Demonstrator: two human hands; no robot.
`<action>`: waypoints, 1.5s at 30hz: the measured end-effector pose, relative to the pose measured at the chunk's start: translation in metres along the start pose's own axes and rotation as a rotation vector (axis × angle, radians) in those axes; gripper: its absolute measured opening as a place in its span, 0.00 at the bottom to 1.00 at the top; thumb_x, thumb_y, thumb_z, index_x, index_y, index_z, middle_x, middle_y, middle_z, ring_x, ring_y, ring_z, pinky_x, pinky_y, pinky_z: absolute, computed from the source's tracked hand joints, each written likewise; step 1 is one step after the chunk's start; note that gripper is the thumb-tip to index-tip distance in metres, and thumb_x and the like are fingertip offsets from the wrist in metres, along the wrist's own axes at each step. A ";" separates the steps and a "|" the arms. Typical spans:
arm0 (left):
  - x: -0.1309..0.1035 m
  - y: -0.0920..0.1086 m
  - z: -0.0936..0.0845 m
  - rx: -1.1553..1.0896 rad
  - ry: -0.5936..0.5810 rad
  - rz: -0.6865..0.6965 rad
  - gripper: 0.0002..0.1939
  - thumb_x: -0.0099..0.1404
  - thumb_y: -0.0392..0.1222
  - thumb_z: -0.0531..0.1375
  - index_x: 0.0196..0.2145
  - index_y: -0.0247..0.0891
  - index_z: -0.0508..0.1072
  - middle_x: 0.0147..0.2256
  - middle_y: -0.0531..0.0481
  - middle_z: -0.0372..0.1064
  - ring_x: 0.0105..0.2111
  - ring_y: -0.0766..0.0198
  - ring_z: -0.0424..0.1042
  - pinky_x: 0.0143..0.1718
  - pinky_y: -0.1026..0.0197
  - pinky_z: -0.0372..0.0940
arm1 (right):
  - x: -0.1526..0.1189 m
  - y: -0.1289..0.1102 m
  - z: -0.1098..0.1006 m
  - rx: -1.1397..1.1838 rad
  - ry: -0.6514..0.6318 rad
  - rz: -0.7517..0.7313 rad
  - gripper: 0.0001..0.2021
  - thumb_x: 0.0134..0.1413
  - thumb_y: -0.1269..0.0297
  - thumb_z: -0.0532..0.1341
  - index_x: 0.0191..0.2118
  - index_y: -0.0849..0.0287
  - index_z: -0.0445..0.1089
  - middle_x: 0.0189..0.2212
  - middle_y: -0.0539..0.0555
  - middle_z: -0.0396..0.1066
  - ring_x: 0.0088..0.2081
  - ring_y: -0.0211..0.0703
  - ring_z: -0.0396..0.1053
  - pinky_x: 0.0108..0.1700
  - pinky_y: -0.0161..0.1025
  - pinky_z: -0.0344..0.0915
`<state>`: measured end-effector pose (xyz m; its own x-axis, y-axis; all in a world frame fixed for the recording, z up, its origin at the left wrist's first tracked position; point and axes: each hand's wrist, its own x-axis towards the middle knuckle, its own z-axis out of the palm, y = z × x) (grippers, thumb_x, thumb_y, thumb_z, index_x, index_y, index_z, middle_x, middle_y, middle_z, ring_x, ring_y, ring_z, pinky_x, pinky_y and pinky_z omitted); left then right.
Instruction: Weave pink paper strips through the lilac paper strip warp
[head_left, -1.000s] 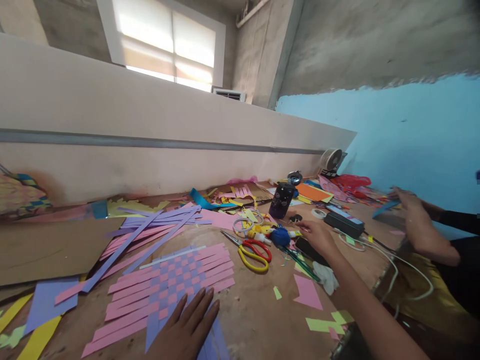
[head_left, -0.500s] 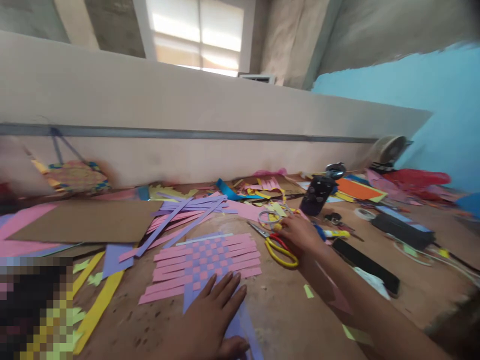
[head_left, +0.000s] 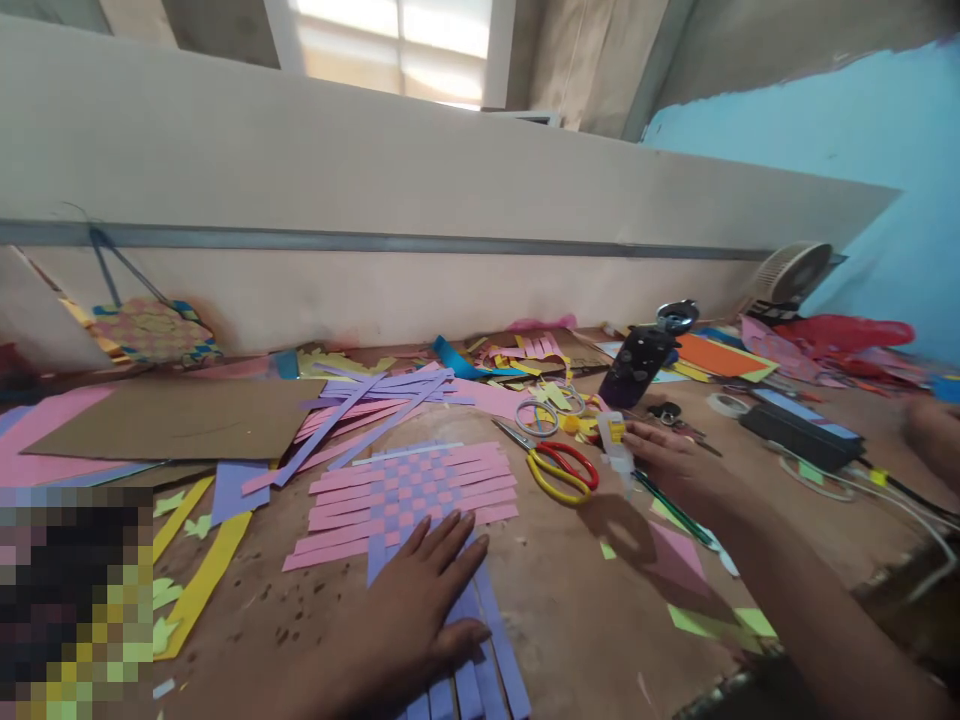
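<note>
A mat woven from pink and purple paper strips [head_left: 411, 496] lies on the brown table [head_left: 570, 620]. My left hand [head_left: 420, 600] rests flat on the mat's near edge, fingers spread over the loose purple strips. My right hand [head_left: 667, 462] is raised a little above the table and holds a small white glue bottle [head_left: 619, 448] with a yellow label, its tip pointing down. Scissors with red and yellow handles [head_left: 559, 468] lie just left of the bottle.
Loose pink and purple strips [head_left: 375, 405] and a cardboard sheet [head_left: 180, 418] lie behind the mat. A dark bottle [head_left: 637, 365], a black box with cables [head_left: 799, 432], a small fan [head_left: 787, 275], tape rolls and paper scraps crowd the right. Another person's hand [head_left: 934, 430] shows at the right edge.
My right hand moved from beyond the scissors and now holds the glue bottle lifted off the table. The view swung left and down. My left hand stayed on the mat.
</note>
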<state>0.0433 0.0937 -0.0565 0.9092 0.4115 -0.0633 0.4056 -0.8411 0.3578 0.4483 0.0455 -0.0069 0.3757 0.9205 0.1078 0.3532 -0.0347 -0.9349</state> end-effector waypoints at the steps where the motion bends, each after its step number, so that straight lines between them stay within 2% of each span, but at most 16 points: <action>1: 0.000 -0.001 0.001 0.013 0.004 0.004 0.41 0.76 0.70 0.47 0.76 0.47 0.45 0.75 0.43 0.33 0.76 0.46 0.37 0.74 0.36 0.39 | -0.011 0.002 0.002 0.082 0.002 0.020 0.27 0.49 0.36 0.69 0.45 0.52 0.80 0.43 0.59 0.81 0.44 0.58 0.78 0.44 0.50 0.75; 5: 0.002 -0.002 0.000 0.052 0.028 0.011 0.39 0.78 0.67 0.48 0.76 0.46 0.47 0.76 0.44 0.34 0.75 0.46 0.38 0.73 0.36 0.41 | -0.047 0.008 0.014 0.335 0.061 0.070 0.24 0.49 0.38 0.71 0.44 0.49 0.78 0.44 0.56 0.80 0.44 0.55 0.78 0.46 0.50 0.76; 9: 0.008 0.005 -0.013 0.066 0.077 0.058 0.35 0.79 0.59 0.53 0.76 0.47 0.49 0.75 0.45 0.39 0.75 0.46 0.41 0.73 0.36 0.42 | -0.075 -0.004 0.029 0.476 0.053 0.091 0.19 0.54 0.45 0.70 0.48 0.47 0.78 0.43 0.54 0.80 0.40 0.53 0.79 0.43 0.50 0.78; 12: 0.012 0.020 -0.031 0.005 0.145 0.074 0.35 0.79 0.52 0.54 0.77 0.48 0.47 0.76 0.46 0.41 0.75 0.50 0.42 0.74 0.37 0.40 | -0.091 -0.019 0.047 0.660 0.013 0.109 0.19 0.55 0.49 0.71 0.51 0.46 0.79 0.41 0.52 0.81 0.37 0.49 0.78 0.41 0.45 0.78; 15: 0.015 0.042 -0.046 -0.168 0.208 0.073 0.36 0.78 0.51 0.55 0.77 0.47 0.45 0.76 0.45 0.42 0.75 0.52 0.43 0.74 0.38 0.40 | -0.103 -0.027 0.073 0.883 -0.060 0.158 0.17 0.51 0.52 0.75 0.48 0.45 0.81 0.42 0.50 0.82 0.41 0.47 0.80 0.44 0.42 0.78; 19: 0.020 0.068 -0.054 -0.439 0.279 0.100 0.38 0.76 0.52 0.58 0.76 0.43 0.49 0.75 0.43 0.46 0.75 0.51 0.47 0.74 0.40 0.42 | -0.123 -0.031 0.117 0.888 -0.255 0.187 0.15 0.54 0.46 0.73 0.42 0.49 0.82 0.43 0.54 0.83 0.44 0.54 0.81 0.46 0.50 0.79; 21: 0.021 0.076 -0.055 -0.598 0.347 0.094 0.34 0.76 0.53 0.57 0.74 0.41 0.56 0.73 0.42 0.54 0.72 0.51 0.54 0.72 0.43 0.48 | -0.134 -0.032 0.138 0.852 -0.297 0.157 0.18 0.58 0.42 0.69 0.44 0.49 0.82 0.46 0.55 0.82 0.48 0.56 0.80 0.50 0.53 0.78; 23: 0.018 0.079 -0.056 -0.746 0.384 0.052 0.26 0.77 0.52 0.56 0.67 0.41 0.66 0.66 0.43 0.66 0.66 0.51 0.64 0.68 0.47 0.57 | -0.140 -0.032 0.150 0.728 -0.319 0.090 0.23 0.62 0.37 0.62 0.50 0.48 0.80 0.49 0.57 0.81 0.49 0.57 0.79 0.50 0.55 0.77; 25: 0.011 0.078 -0.059 -0.839 0.386 -0.004 0.19 0.78 0.53 0.55 0.58 0.42 0.72 0.57 0.45 0.74 0.57 0.53 0.71 0.61 0.52 0.63 | -0.134 -0.029 0.145 0.421 -0.294 -0.021 0.25 0.66 0.38 0.58 0.56 0.49 0.77 0.47 0.58 0.81 0.46 0.56 0.80 0.47 0.54 0.77; 27: 0.002 0.076 -0.061 -0.863 0.382 -0.067 0.17 0.77 0.54 0.55 0.52 0.41 0.73 0.48 0.48 0.76 0.50 0.55 0.73 0.54 0.55 0.65 | -0.115 -0.024 0.126 -0.046 -0.171 -0.173 0.23 0.68 0.41 0.55 0.53 0.49 0.77 0.48 0.57 0.81 0.48 0.55 0.78 0.50 0.52 0.76; 30: -0.012 0.072 -0.061 -0.857 0.396 -0.155 0.16 0.76 0.55 0.55 0.49 0.40 0.71 0.42 0.50 0.73 0.42 0.57 0.71 0.47 0.57 0.63 | -0.072 -0.013 0.088 -0.250 -0.037 -0.207 0.20 0.60 0.49 0.63 0.53 0.50 0.77 0.57 0.60 0.75 0.58 0.61 0.71 0.59 0.57 0.67; 32: -0.020 0.071 -0.059 -0.879 0.390 -0.181 0.15 0.75 0.54 0.55 0.47 0.40 0.70 0.39 0.51 0.71 0.40 0.58 0.69 0.45 0.58 0.62 | -0.044 -0.006 0.071 -0.358 0.010 -0.189 0.18 0.53 0.55 0.65 0.50 0.52 0.78 0.53 0.62 0.76 0.59 0.67 0.69 0.60 0.60 0.64; 35: -0.025 0.074 -0.055 -0.973 0.395 -0.181 0.14 0.75 0.53 0.55 0.45 0.40 0.69 0.38 0.51 0.69 0.41 0.59 0.69 0.46 0.58 0.62 | -0.016 0.003 0.067 -0.461 -0.026 -0.163 0.24 0.41 0.68 0.65 0.48 0.52 0.79 0.50 0.60 0.79 0.55 0.65 0.72 0.56 0.53 0.65; 38: -0.026 0.076 -0.052 -1.036 0.424 -0.169 0.13 0.74 0.52 0.56 0.46 0.40 0.68 0.40 0.51 0.68 0.42 0.58 0.69 0.47 0.57 0.62 | -0.001 0.011 0.074 -0.518 -0.037 -0.110 0.26 0.32 0.73 0.63 0.44 0.53 0.80 0.44 0.60 0.80 0.47 0.63 0.75 0.45 0.46 0.65; 42: -0.028 0.072 -0.047 -1.085 0.435 -0.147 0.14 0.74 0.49 0.56 0.53 0.41 0.68 0.39 0.52 0.68 0.42 0.59 0.68 0.49 0.57 0.61 | 0.009 0.018 0.073 -0.468 -0.029 -0.013 0.22 0.30 0.72 0.63 0.38 0.54 0.79 0.32 0.56 0.79 0.34 0.55 0.75 0.34 0.41 0.59; 45: -0.029 0.067 -0.041 -1.151 0.440 -0.123 0.20 0.73 0.47 0.57 0.60 0.42 0.64 0.38 0.53 0.67 0.40 0.60 0.67 0.48 0.57 0.60 | 0.006 0.019 0.060 -0.314 -0.050 0.049 0.22 0.33 0.66 0.63 0.42 0.55 0.79 0.25 0.53 0.76 0.27 0.50 0.72 0.29 0.40 0.60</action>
<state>0.0408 0.0396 0.0072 0.6719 0.7358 0.0844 -0.0351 -0.0823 0.9960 0.4063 0.0738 -0.0443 0.3589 0.9325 0.0408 0.5857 -0.1910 -0.7877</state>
